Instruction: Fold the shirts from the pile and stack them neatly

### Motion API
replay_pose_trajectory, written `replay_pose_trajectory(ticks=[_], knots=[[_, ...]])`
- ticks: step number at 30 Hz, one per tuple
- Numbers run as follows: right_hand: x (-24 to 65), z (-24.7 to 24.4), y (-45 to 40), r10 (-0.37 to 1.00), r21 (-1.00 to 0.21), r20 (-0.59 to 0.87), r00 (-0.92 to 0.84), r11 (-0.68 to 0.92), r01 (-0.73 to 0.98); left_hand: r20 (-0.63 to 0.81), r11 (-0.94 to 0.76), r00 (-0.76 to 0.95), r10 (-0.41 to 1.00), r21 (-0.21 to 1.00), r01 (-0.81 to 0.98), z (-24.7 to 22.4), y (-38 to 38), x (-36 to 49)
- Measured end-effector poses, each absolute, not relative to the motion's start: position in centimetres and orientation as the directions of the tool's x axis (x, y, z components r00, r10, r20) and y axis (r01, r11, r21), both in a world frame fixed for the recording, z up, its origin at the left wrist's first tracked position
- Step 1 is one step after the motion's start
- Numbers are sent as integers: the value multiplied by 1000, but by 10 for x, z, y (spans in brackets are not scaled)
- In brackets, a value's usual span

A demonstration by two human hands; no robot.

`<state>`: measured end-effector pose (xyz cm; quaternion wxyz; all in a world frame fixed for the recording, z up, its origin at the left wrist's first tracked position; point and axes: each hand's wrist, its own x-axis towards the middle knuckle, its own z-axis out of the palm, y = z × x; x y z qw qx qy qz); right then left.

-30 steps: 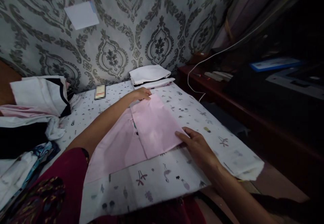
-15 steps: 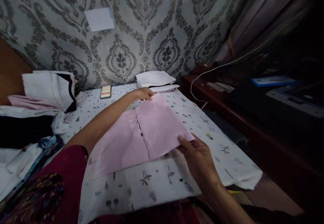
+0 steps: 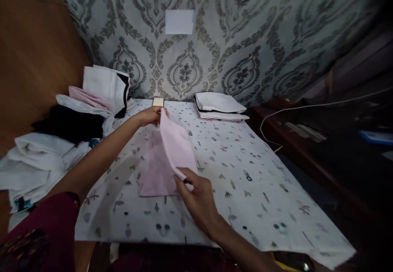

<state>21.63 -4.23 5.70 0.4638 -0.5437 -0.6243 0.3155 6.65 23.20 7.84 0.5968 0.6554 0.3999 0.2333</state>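
Left hand [image 3: 150, 116] is partly hiding phone [image 3: 158, 101] | fingers of it and right hand [image 3: 199, 198] are pinching pink cloth [image 3: 180, 146] | printed sheet [image 3: 233, 206] lying by swirly wall [image 3: 208, 55]

White paper [image 3: 179, 22] on grey patterned wall [image 3: 184, 69]

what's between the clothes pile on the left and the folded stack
In the head view, a phone lies on the patterned sheet, between the clothes pile and folded stack, just beyond the left hand.
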Motion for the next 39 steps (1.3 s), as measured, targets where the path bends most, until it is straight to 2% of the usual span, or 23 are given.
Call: replay_pose_trajectory(ticks=[2,5,8,13,18,24,28,31,34,37,39], knots=[[201,41,-37,963,-832,245,-116,270,485,-235,140,517,823,966,215,56,224,45],[187,17,-31,927,-703,295,-232,375,604,-270,210,467,842,962,177,26,218,26],[181,2,-29,899,-630,359,-251,432,645,-286,257,429,857,958,125,12,218,18],[177,0,-30,882,-607,400,-248,458,649,-328,324,404,854,943,80,13,221,11],[178,6,-33,845,-559,470,-256,509,655,-276,285,449,850,957,49,15,218,10],[171,8,-35,777,-386,515,-363,588,711,-281,251,453,846,960,125,16,212,10],[163,5,-36,774,-313,401,-490,618,721,-240,82,412,879,927,366,20,211,10],[163,6,-33,750,-329,350,-561,659,676,-159,-71,377,913,845,530,27,212,12],[167,8,-30,750,-357,353,-560,661,660,-37,-202,345,938,749,631,33,209,19],[174,9,-31,732,-311,351,-583,679,665,131,-427,433,892,562,709,34,204,40],[178,12,-33,704,-282,314,-637,710,646,155,-554,547,823,434,710,32,204,62]])
